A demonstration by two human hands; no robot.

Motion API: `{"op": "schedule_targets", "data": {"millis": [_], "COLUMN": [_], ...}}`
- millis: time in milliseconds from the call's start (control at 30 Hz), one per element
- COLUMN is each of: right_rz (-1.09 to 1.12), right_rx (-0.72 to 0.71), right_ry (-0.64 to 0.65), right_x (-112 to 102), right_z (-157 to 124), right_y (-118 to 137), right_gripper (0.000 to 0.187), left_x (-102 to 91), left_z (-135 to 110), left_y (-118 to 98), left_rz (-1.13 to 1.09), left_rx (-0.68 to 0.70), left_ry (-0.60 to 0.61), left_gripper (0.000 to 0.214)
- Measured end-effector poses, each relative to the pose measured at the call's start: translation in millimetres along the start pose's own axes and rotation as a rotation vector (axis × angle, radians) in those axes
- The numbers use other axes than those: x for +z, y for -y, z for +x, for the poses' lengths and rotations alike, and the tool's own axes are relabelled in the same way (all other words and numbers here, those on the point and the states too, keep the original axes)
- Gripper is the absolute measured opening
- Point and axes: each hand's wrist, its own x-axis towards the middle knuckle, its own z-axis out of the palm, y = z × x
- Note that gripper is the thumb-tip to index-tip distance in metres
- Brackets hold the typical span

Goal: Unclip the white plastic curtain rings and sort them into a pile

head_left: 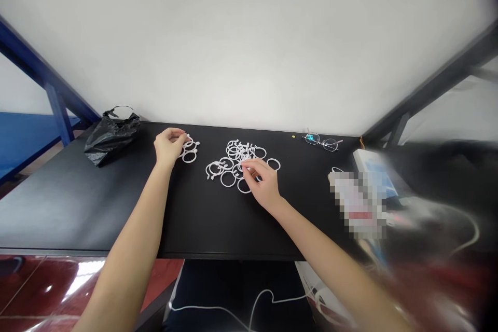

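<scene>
A loose pile of white plastic rings (228, 179) with small tabs at their openings, like shower curtain rings, lies in the middle of the black table. My right hand (262, 181) reaches into the pile's right side, thumb and fingertips pinched together at one of the rings. To the left is a smaller cluster of white rings (190, 156). Over it my left hand (171, 145) is closed in a pinch, its fingertips at a ring on the cluster's upper edge. My fingers partly hide the rings at both spots.
A black plastic bag (112, 135) stands at the back left. Eyeglasses (321, 141) lie at the back right near a small yellow bit (293, 136). A white box (373, 176) and blurred items occupy the right side. A white cable (218, 307) hangs below the table's front edge.
</scene>
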Motion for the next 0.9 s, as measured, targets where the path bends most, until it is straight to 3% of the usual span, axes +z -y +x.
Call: {"op": "schedule_targets", "data": {"millis": [433,733,900], "right_rz": [0.002,-0.019,-0.025], "right_rx": [-0.017,-0.037,-0.070], "right_ry": [0.004,0.013,0.002], "right_x": [-0.3,-0.2,0.2], "right_z": [-0.5,-0.4,-0.2], "right_y": [0.7,1.0,-1.0], "right_gripper": [0.016,0.016,0.015], "left_x": [-0.4,1.8,-0.6], "left_z": [-2.3,-8.5,-8.9], "left_y": [-1.7,-6.1,-6.8], "left_rz": [0.189,0.322,0.429], "left_rx": [0.046,0.212,0.237], "left_ry": [0.101,0.124,0.104], "left_gripper": [0.017,0.012,0.009]}}
